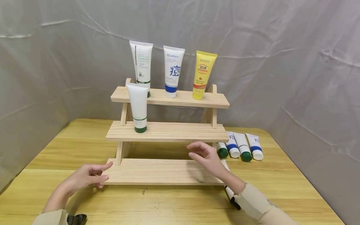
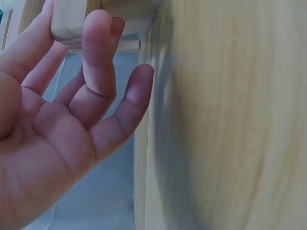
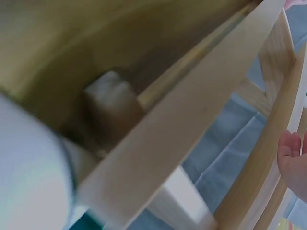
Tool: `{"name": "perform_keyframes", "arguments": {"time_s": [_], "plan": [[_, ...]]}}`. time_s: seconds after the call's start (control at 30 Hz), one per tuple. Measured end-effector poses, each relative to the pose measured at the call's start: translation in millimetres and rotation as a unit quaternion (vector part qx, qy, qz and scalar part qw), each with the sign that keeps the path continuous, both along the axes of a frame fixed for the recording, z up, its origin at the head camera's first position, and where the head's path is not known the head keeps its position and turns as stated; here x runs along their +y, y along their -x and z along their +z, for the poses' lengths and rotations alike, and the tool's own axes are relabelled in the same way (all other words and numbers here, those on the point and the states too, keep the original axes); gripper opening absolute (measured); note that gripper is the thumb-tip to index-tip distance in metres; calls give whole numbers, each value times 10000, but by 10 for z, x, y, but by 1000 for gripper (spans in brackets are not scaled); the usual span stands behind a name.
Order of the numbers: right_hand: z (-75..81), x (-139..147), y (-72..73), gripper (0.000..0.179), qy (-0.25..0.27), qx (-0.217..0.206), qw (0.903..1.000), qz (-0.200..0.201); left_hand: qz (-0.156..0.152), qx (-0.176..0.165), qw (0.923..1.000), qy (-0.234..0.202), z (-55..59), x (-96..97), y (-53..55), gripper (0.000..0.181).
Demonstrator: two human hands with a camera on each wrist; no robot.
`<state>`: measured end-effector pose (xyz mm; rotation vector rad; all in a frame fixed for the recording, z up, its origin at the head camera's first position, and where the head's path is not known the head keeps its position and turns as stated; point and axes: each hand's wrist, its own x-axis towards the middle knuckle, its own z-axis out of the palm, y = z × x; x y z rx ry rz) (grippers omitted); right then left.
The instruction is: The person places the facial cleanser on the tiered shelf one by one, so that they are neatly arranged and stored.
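Note:
A three-tier wooden display stand (image 1: 166,172) stands on the table. My left hand (image 1: 87,176) grips the left end of its bottom shelf, thumb at the front corner and index finger further back; the left wrist view shows the board's end (image 2: 69,24) between the fingers. My right hand (image 1: 206,159) hovers over the right part of the bottom shelf, fingers loosely bent, holding nothing. On the middle shelf a white tube (image 1: 137,106) stands upright on its green cap. Along the top shelf are another green-capped white tube (image 1: 143,62), a blue-banded white tube (image 1: 172,68) and a yellow tube (image 1: 203,75).
Several tubes lie on the table right of the stand, among them a blue-banded tube (image 1: 254,145) and a green-capped tube (image 1: 242,145). A white object (image 1: 229,191) shows partly under my right forearm. Grey cloth (image 1: 253,31) hangs behind the wooden table (image 1: 281,193).

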<state>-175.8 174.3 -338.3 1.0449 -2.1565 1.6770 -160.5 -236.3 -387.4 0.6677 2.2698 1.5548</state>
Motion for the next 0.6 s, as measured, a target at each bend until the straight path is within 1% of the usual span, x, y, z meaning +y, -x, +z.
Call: {"name": "perform_keyframes", "arguments": {"time_s": [0.1,0.3,0.47,0.6], "plan": [[-7,73,-23,17,104,13,9999,13,-2,20,10000,-28,-12,-9,7,53],[-7,196,-47,16,281,-34,9996,62,-55,9,9998,-213,-41,-29,11,43],[19,282,-72,16,225,-6,9997,33,-67,-4,9995,-303,-52,-33,14,42],[48,352,-107,15,69,-42,9999,-131,-103,13,9994,-327,-50,-35,17,42]]}}
